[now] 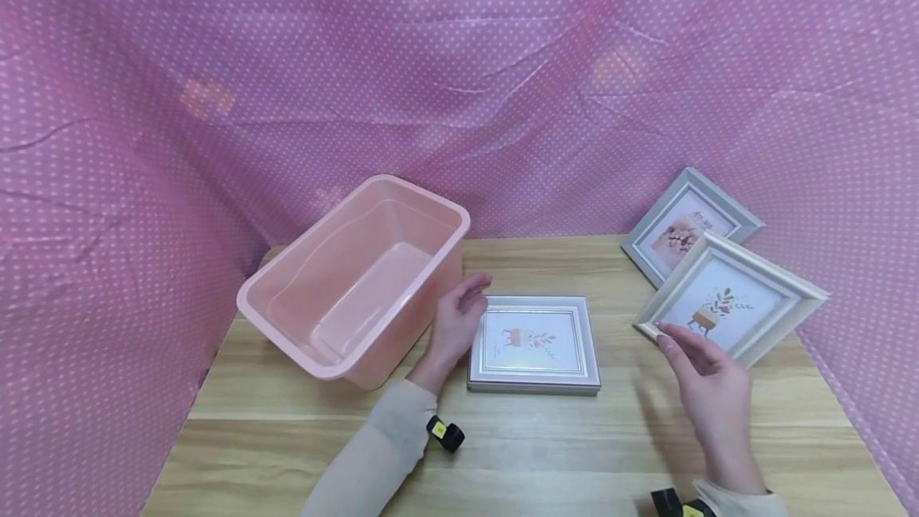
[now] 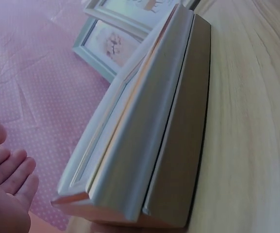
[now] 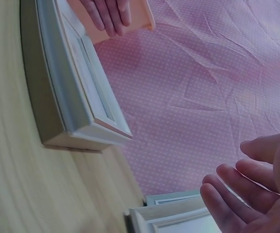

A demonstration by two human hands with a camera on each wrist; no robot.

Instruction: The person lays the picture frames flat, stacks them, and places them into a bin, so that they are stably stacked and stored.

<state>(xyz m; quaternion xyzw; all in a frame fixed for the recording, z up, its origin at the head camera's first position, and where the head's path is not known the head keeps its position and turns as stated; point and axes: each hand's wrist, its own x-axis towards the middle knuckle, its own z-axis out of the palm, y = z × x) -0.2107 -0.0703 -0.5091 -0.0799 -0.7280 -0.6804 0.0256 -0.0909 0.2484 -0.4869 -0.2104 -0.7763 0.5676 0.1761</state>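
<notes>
Progress, as I judge it: white frame (image 1: 534,341) laid square between my hands, done; cream frame (image 1: 725,301) overlapping grey frame (image 1: 671,242) at right, both askew, remaining. Left hand (image 1: 458,327) relaxed; right hand (image 1: 718,389), thumb and fingers apart; neither gripping. Pink bin (image 1: 323,278): no frame inside.

backdrop: creased pink polka-dot cloth (image 1: 459,102), peach patches, left, right and behind | furniture: pale wood-grain table (image 1: 546,453)
</notes>
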